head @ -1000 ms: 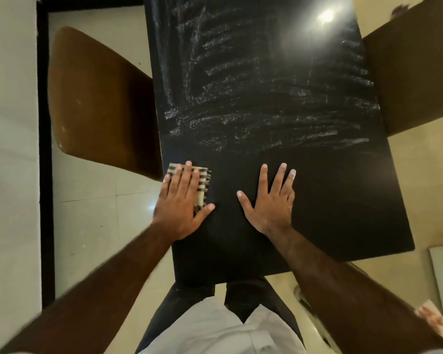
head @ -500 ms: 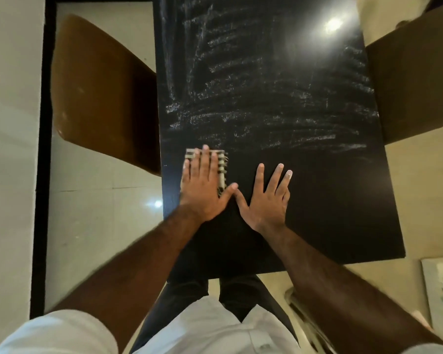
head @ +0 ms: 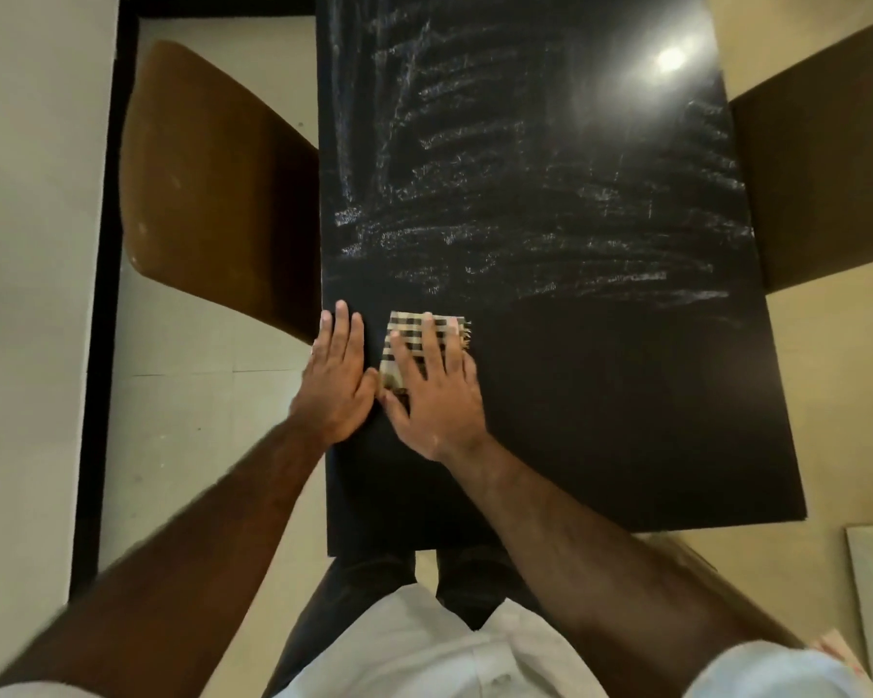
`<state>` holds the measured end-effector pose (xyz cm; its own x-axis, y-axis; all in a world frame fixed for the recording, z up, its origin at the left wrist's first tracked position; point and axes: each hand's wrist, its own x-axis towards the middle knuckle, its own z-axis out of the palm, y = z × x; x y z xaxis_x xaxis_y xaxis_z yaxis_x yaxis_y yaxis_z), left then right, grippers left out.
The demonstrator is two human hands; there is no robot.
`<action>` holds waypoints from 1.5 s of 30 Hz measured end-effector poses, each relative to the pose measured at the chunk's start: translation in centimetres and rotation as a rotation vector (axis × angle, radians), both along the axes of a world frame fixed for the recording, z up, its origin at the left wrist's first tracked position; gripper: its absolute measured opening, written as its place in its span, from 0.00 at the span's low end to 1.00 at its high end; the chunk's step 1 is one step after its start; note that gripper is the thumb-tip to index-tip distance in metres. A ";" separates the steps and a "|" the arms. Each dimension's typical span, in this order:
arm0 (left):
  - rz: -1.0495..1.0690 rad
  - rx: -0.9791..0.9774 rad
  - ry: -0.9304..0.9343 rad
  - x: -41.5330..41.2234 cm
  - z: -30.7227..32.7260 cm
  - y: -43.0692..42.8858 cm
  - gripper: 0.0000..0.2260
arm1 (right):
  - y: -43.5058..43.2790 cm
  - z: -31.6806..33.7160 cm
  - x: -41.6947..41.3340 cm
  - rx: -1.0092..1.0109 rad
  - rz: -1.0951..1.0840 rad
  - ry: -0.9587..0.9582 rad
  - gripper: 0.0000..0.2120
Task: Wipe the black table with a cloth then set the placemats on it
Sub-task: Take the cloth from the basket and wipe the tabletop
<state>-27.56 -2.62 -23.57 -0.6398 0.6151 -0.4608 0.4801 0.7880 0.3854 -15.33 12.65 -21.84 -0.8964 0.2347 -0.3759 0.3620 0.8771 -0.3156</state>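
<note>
Pale floor tiles (head: 182, 420) show on either side of the black table (head: 601, 395), which runs away from me up the middle of the frame, with a brown chair (head: 213, 193) tucked against its left edge and a second chair (head: 817, 158) at the right. The checked cloth (head: 404, 322) has just changed hands. A second ago my left hand (head: 336, 380) was pressing it at the table's left edge and sliding it inward; now my right hand (head: 434, 395) lies spread flat on top of it, fingers straight. The left hand rests open on the bare top just beside it, the two hands touching at the thumbs. I read that as the handover for a sweep across the near right part of the table, so the wiping is not yet finished. No placemats can be made out on the table. The cloth is a folded woven square, dark and cream checks, with a frayed fringe along its right side; it looks thin and soft and should glide under light pressure. The tabletop is smooth and glossy, throwing back a lamp glare (head: 671, 57) at upper right. Whitish streaks (head: 525, 219) run in arcs across its far half, while the near half looks evenly dark.
</note>
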 end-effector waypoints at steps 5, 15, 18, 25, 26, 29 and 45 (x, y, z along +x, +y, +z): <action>-0.068 -0.139 0.124 0.8 -0.7 1.0 0.45 | 2.5 -1.1 2.7 0.068 -0.065 0.013 0.39; -0.188 -0.223 -0.046 1.0 0.5 6.8 0.69 | 12.2 -1.7 2.1 0.204 -0.453 -0.039 0.41; -0.201 -0.239 -0.079 0.7 0.8 6.6 0.73 | 9.7 -1.8 -1.0 0.191 -0.341 0.003 0.41; -0.203 -0.302 -0.114 0.7 1.5 7.2 0.80 | 7.2 -0.9 2.4 0.099 -0.123 0.012 0.39; -0.203 -0.317 -0.116 0.8 1.5 7.4 0.81 | 8.0 -0.9 3.7 0.106 -0.160 -0.007 0.40; -0.186 -0.357 -0.111 0.8 1.6 7.8 0.83 | 11.2 -0.8 6.8 0.180 -0.376 -0.051 0.40; -0.159 -0.413 -0.075 1.7 3.1 8.8 0.85 | 9.7 -0.5 8.9 0.092 -0.293 -0.049 0.40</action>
<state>-25.87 6.17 -20.51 -0.5078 0.4579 -0.7297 0.5903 0.8019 0.0924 -6.43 22.32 -22.29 -0.7669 0.5154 -0.3823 0.6164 0.7573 -0.2155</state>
